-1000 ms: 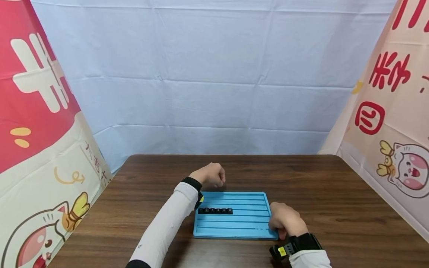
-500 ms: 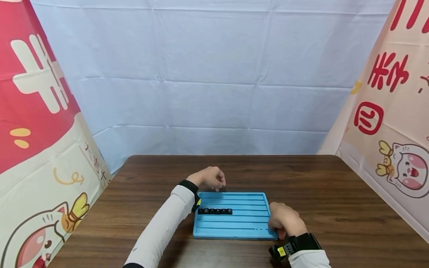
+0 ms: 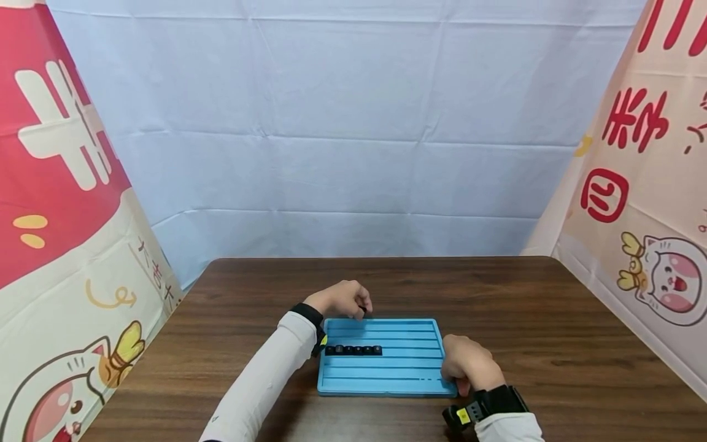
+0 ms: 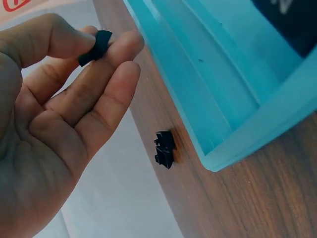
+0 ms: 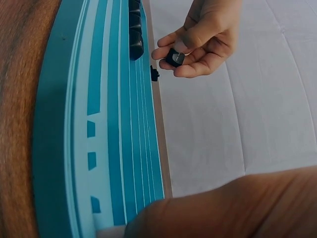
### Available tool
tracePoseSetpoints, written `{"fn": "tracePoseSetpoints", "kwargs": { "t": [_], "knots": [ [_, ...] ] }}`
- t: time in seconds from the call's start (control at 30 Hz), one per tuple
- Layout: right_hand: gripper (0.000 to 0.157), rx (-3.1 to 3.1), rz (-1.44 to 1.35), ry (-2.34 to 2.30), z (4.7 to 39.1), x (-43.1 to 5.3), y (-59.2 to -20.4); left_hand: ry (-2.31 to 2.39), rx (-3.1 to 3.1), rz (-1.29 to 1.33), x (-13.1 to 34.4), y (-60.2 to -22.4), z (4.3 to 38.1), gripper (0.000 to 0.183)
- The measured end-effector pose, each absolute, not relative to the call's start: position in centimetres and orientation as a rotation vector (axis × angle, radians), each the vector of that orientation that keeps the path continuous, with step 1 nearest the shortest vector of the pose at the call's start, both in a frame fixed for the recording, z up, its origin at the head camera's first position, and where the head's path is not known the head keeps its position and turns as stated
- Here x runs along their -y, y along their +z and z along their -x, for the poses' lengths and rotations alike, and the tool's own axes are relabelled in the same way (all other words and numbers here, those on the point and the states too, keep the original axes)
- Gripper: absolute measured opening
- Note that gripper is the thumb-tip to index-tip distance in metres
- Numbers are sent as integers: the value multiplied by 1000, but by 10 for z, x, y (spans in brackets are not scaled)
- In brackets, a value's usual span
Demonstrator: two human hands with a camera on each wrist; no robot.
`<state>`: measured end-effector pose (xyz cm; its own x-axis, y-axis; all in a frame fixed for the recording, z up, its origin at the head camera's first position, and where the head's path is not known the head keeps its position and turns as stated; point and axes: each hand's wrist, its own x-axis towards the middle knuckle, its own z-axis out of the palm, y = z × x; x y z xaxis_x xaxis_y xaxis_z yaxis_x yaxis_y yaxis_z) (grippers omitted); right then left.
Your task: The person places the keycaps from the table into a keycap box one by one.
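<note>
My left hand (image 3: 343, 299) is over the tray's far left edge, palm turned up in its wrist view. Its thumb and fingers pinch a small black keycap (image 4: 96, 48), also seen from the right wrist as a dark cap (image 5: 175, 57). The light blue slotted tray (image 3: 409, 361) lies flat on the table. A row of several black keycaps (image 3: 353, 350) stands in a middle slot, at the left end. My right hand (image 3: 471, 362) grips the tray's right edge near its front corner, fingers curled; its fingertips are mostly hidden.
Beyond the tray, a loose black keycap or two (image 4: 164, 149) lie on the brown wooden table (image 3: 248, 368). A pale cloth (image 3: 353, 153) hangs behind the table, with printed banners (image 3: 635, 202) on both sides.
My left hand has come down slightly toward the tray's far edge and turned, so the dark keycap shows at its fingertips. The right hand stays at the tray's edge.
</note>
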<state>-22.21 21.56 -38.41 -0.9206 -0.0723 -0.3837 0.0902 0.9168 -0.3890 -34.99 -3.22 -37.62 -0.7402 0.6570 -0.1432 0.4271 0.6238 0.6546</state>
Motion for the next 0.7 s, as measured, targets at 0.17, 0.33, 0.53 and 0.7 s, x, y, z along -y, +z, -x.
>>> {"fn": "tracePoseSetpoints", "kwargs": {
  "t": [0.17, 0.33, 0.53, 0.7],
  "knots": [
    [7, -2680, -11, -577, 222, -215, -384, 813, -2521, -883, 33, -378, 349, 21],
    [8, -2684, -7, -576, 222, -215, -384, 795, -2561, -901, 34, -380, 348, 20],
    [9, -2683, -6, -578, 221, -216, -384, 772, -2614, -976, 35, -384, 349, 16],
    [8, -2683, -11, -569, 222, -216, -384, 746, -2667, -1074, 34, -388, 349, 17]
  ]
}}
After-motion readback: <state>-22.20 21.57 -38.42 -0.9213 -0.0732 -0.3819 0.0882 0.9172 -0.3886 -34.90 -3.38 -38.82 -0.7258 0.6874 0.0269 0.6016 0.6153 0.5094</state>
